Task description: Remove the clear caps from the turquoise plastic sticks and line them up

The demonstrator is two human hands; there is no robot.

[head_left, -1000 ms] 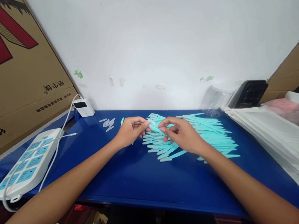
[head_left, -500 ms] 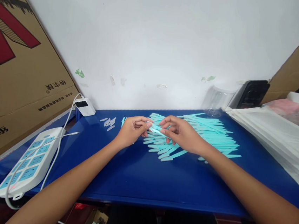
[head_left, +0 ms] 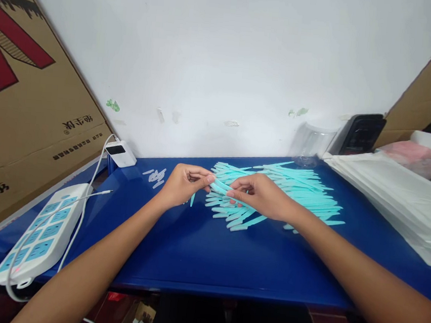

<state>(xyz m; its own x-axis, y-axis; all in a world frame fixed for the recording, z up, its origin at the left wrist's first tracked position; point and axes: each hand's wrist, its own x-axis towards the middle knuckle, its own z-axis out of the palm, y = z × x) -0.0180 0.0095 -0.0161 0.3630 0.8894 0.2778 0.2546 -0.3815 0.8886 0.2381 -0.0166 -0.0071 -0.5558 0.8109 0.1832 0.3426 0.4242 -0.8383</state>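
Note:
Between my two hands is a slim turquoise eyebrow razor, slanting down to the right. My left hand pinches its left end between thumb and fingers, which hide the tip. Closed round the other end is my right hand, thumb on top. Beneath and behind them lies a spread pile of similar turquoise razors with paler ends. A few small translucent pieces rest on the blue table left of my left hand. One turquoise piece pokes out beside that hand's wrist side.
A white power strip with a cable and a white device are at the left, by a large cardboard box. Along the right stand a clear plastic jar, a black object and a stack of white sheets or bags.
My left hand has shifted slightly left, and my right fingers have closed lower on the razor. More of the razor shows between the hands. The view has moved slightly.

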